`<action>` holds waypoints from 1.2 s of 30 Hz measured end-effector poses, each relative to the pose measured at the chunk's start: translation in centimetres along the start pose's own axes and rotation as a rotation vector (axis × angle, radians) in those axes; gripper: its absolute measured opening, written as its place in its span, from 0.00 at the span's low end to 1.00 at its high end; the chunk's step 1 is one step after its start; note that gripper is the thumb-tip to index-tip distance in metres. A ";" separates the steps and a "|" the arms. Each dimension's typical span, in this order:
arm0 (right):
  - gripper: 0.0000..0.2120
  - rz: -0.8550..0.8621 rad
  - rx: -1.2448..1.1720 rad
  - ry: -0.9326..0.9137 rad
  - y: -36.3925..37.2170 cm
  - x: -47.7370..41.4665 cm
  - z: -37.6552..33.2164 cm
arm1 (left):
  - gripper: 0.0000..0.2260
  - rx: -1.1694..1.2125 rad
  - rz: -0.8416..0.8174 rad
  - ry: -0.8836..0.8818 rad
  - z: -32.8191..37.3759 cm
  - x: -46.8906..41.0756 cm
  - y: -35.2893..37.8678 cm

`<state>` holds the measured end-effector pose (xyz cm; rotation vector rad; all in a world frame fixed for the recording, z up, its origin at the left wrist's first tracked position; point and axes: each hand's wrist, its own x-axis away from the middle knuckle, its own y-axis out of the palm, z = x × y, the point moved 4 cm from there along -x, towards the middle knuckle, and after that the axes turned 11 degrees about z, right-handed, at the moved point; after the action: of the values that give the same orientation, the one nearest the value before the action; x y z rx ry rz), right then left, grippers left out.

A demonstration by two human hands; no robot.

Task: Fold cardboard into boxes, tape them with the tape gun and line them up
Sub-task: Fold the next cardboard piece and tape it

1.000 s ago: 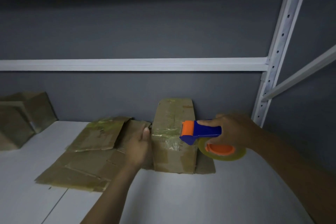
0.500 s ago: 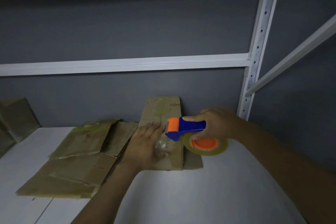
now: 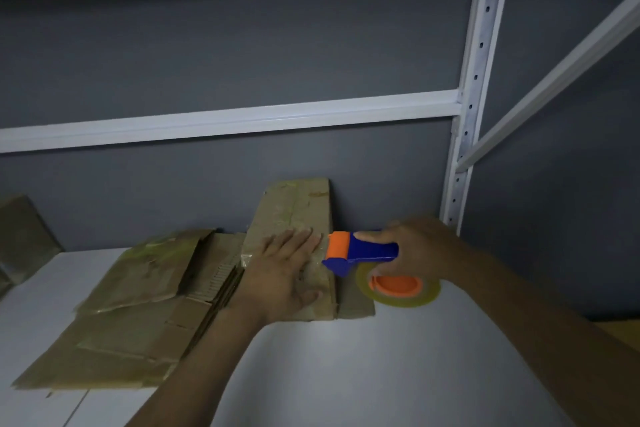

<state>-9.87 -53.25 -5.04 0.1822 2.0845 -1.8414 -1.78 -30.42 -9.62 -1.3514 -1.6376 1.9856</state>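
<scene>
A folded brown cardboard box (image 3: 298, 208) stands on the white shelf surface (image 3: 381, 374) against the grey back wall. My left hand (image 3: 285, 274) lies flat on the box's near top, fingers spread. My right hand (image 3: 415, 250) grips the blue and orange tape gun (image 3: 360, 253), whose orange roller touches the box's right edge beside my left fingertips. A roll of clear yellowish tape (image 3: 398, 288) hangs under the gun. Flattened cardboard sheets (image 3: 138, 295) lie stacked to the left of the box.
Another cardboard box (image 3: 24, 239) sits at the far left edge, partly out of frame. A white horizontal shelf rail (image 3: 242, 118) runs along the back wall, and a white perforated upright post (image 3: 471, 97) with a diagonal brace stands at the right.
My left hand went from the box's left side onto its top and now lies flat there. The tape gun has stayed at the box's right edge. The view has shifted right.
</scene>
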 end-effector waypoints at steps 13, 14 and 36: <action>0.37 0.030 -0.125 0.097 1.0 4.2 1.5 | 0.39 -0.045 0.045 -0.064 -0.6 -0.7 1.1; 0.37 0.018 -0.110 0.096 1.0 4.6 1.6 | 0.39 -0.046 0.053 -0.066 -0.6 -0.7 1.1; 0.34 0.022 -0.099 0.079 4.7 4.9 -1.3 | 0.41 0.028 0.003 -0.105 -0.2 -0.7 0.6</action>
<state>-13.11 -51.90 -11.03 0.2562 2.2119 -1.7401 -1.08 -30.98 -9.82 -1.2601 -1.6458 2.1070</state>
